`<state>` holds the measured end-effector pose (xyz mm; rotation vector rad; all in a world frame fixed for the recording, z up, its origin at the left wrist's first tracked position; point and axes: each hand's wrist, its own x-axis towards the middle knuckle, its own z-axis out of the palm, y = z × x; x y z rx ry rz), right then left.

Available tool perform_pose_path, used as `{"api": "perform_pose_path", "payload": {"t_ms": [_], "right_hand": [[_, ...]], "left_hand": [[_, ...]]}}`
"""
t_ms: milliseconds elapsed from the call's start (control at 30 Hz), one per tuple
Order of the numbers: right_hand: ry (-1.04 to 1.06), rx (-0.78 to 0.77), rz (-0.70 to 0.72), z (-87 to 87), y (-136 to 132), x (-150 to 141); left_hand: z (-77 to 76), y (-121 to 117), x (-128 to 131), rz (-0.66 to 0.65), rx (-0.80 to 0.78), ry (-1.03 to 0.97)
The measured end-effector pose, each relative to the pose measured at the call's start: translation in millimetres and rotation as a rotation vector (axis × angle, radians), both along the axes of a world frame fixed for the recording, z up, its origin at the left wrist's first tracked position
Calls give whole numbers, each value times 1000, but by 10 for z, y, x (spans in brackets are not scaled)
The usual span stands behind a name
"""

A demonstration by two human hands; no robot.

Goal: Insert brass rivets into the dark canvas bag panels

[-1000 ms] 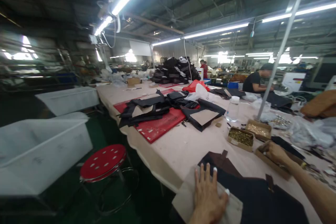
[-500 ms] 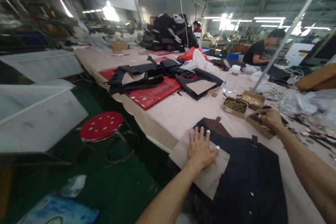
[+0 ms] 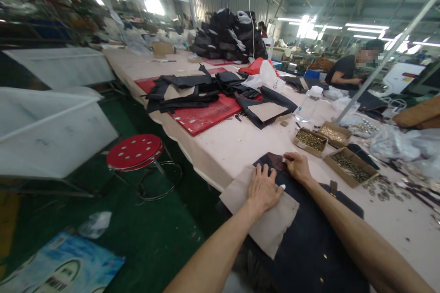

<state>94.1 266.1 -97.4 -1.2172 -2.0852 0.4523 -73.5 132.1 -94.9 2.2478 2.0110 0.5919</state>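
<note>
My left hand [image 3: 264,190] lies flat, fingers somewhat spread, on a beige fabric piece [image 3: 245,219] that is folded over a dark navy fabric panel [image 3: 302,238] at the table's near edge. My right hand [image 3: 297,166] is closed in a pinch at the brown patch [image 3: 273,161] along the panel's far edge; whatever the fingertips hold is too small to make out. A small brown tab [image 3: 333,187] sits on the panel, to the right of my right wrist. Two small gold-coloured bits lie on the panel's lower part.
Cardboard boxes of small metal parts [image 3: 350,167] stand right, beside a clear bottle [image 3: 309,105] and loose metal rings [image 3: 381,190]. Dark fabric pieces lie on a red board [image 3: 206,116]. A slanted pole [image 3: 385,59] rises at right. Left are a red stool [image 3: 135,151] and white bins. A person sits across.
My right hand has left the nearest box of metal parts and moved left to the brown patch. My left hand stays on the beige fabric. The view has shifted slightly.
</note>
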Motion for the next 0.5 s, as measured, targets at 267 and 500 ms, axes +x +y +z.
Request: {"api": "perform_pose_path", "payload": {"t_ms": [267, 500], "right_hand": [[63, 303, -7, -511, 108, 87], [-90, 434, 55, -554, 107, 44]], "left_hand": [[-66, 43, -35, -2, 6, -48], [-49, 65, -59, 0, -3, -56]]}}
